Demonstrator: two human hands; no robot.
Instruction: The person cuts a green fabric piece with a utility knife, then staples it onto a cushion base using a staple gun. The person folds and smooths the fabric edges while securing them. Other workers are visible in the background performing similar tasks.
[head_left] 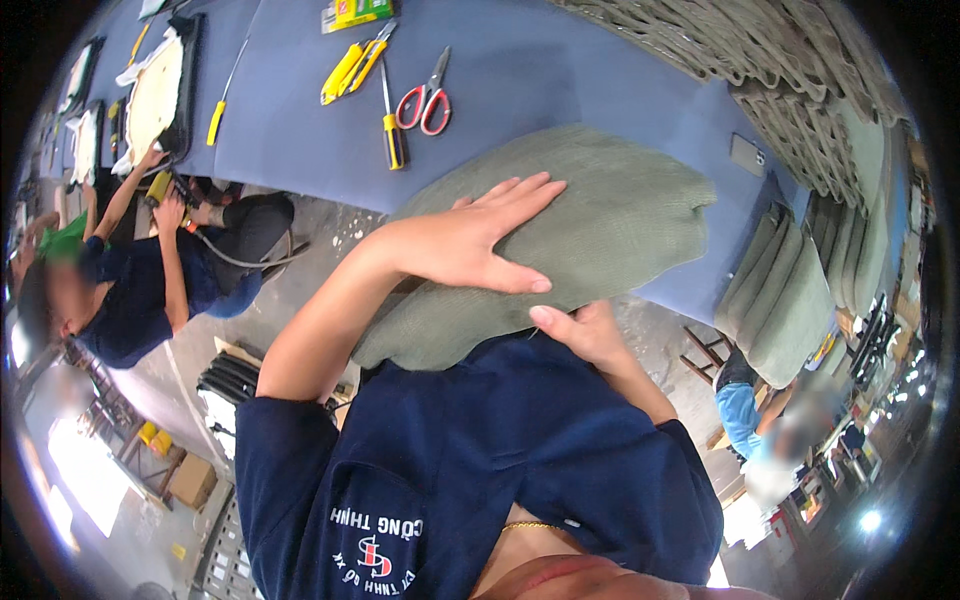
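Note:
A grey-green fabric-covered seat cushion [630, 200] rests partly on the blue table and juts over its near edge toward my body. My left hand [475, 235] lies flat across its top, fingers stretched out and thumb spread. At the near edge my right hand [588, 332] holds the cushion, its thumb showing at the rim and the other fingers hidden underneath. Beyond the cushion lie red-handled scissors [432, 92], a screwdriver [392, 145] with a yellow-and-black handle, and yellow cutters or knives [345, 75] whose exact kind I cannot make out.
Stacked grey-green padded pieces [820, 130] fill the table's far right, near a phone [747, 152]. More cushions [775, 300] stand at the right edge. On the left, a co-worker [140, 275] handles a yellow power tool [160, 188] by a framed panel [165, 95]. Another person [745, 410] is at right.

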